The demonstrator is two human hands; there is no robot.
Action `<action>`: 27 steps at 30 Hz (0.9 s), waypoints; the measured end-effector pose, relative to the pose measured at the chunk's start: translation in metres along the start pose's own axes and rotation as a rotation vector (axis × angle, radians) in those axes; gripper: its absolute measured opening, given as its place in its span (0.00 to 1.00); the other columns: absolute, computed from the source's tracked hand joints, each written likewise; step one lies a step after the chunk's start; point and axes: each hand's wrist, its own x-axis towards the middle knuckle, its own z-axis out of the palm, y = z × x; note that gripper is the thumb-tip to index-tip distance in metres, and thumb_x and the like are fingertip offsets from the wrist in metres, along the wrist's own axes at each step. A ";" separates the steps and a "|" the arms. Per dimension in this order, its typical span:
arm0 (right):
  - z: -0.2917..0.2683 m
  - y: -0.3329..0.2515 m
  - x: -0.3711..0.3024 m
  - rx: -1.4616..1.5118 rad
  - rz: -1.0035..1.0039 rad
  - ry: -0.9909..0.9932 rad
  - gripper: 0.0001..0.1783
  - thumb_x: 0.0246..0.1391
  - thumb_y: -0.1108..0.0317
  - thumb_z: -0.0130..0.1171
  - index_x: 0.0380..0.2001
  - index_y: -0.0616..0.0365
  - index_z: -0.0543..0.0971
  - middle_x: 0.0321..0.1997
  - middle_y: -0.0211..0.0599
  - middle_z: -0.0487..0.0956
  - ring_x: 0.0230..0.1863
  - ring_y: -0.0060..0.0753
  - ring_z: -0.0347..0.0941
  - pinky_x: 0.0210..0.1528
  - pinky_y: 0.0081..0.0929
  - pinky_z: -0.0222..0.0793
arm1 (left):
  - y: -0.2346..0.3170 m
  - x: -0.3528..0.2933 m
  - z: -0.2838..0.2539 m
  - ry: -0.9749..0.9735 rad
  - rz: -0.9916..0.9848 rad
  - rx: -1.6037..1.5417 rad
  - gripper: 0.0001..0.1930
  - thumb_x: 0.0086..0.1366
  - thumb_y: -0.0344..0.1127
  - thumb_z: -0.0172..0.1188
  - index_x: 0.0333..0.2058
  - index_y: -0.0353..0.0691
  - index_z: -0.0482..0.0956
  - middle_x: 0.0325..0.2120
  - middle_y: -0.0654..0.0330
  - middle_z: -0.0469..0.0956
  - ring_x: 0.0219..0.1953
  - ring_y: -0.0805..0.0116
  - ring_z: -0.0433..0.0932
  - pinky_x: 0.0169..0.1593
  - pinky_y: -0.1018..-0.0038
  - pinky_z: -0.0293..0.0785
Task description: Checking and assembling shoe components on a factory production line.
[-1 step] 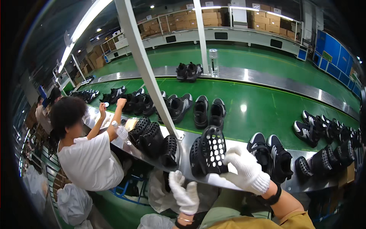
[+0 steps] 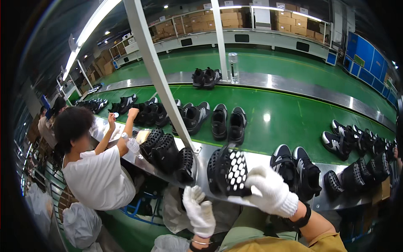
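My right hand (image 2: pixel 270 191), in a white knitted glove, is closed on the lower right edge of a black perforated piece, shaped like an insole (image 2: pixel 230 178). White shows through its rounded holes. Beside it on the left, another dark perforated piece (image 2: pixel 213 171) stands on the metal ledge. My left hand (image 2: pixel 198 212), gloved too, is held in front of the ledge with its fingers apart and nothing in it. A pair of black-and-grey sneakers (image 2: pixel 307 172) stands on the ledge to the right of my right hand.
Stacked black perforated pieces (image 2: pixel 164 153) stand on the ledge (image 2: pixel 201 156) at left, more (image 2: pixel 353 179) at right. Sneakers (image 2: pixel 237 125) line the green belt (image 2: pixel 289 134). A white post (image 2: pixel 157 75) rises from the ledge. At left, a co-worker in white (image 2: pixel 98 176) reaches over the belt.
The perforated piece in my right hand has dipped slightly, and its top edge sits lower. The fingers of my left hand have shifted a little.
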 end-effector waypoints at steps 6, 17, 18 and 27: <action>-0.001 -0.010 -0.048 0.246 -0.120 -0.135 0.28 0.41 0.69 0.76 0.48 0.56 0.77 0.51 0.47 0.77 0.52 0.51 0.76 0.51 0.39 0.76 | 0.045 0.010 0.024 -0.554 -0.651 -0.918 0.42 0.57 0.41 0.67 0.66 0.30 0.58 0.59 0.42 0.71 0.61 0.49 0.73 0.62 0.57 0.74; -0.029 0.003 -0.133 0.301 0.559 0.377 0.33 0.46 0.64 0.77 0.54 0.62 0.76 0.47 0.44 0.80 0.47 0.36 0.79 0.52 0.29 0.74 | 0.034 -0.049 0.139 -0.598 -0.389 -0.303 0.22 0.73 0.44 0.55 0.58 0.37 0.68 0.45 0.60 0.77 0.43 0.71 0.79 0.49 0.73 0.77; -0.041 0.006 -0.144 0.260 0.576 0.407 0.32 0.47 0.63 0.77 0.53 0.62 0.76 0.46 0.43 0.80 0.46 0.34 0.78 0.52 0.29 0.74 | 0.029 -0.046 0.145 -0.665 -0.429 -0.251 0.24 0.76 0.50 0.50 0.57 0.35 0.71 0.47 0.58 0.78 0.46 0.70 0.78 0.53 0.72 0.75; -0.125 0.025 -0.215 0.200 1.033 0.284 0.27 0.46 0.63 0.74 0.49 0.61 0.80 0.38 0.37 0.83 0.38 0.25 0.79 0.43 0.25 0.75 | -0.010 0.022 0.215 -1.161 0.757 0.830 0.28 0.51 0.42 0.70 0.49 0.34 0.76 0.44 0.47 0.76 0.52 0.47 0.72 0.55 0.57 0.72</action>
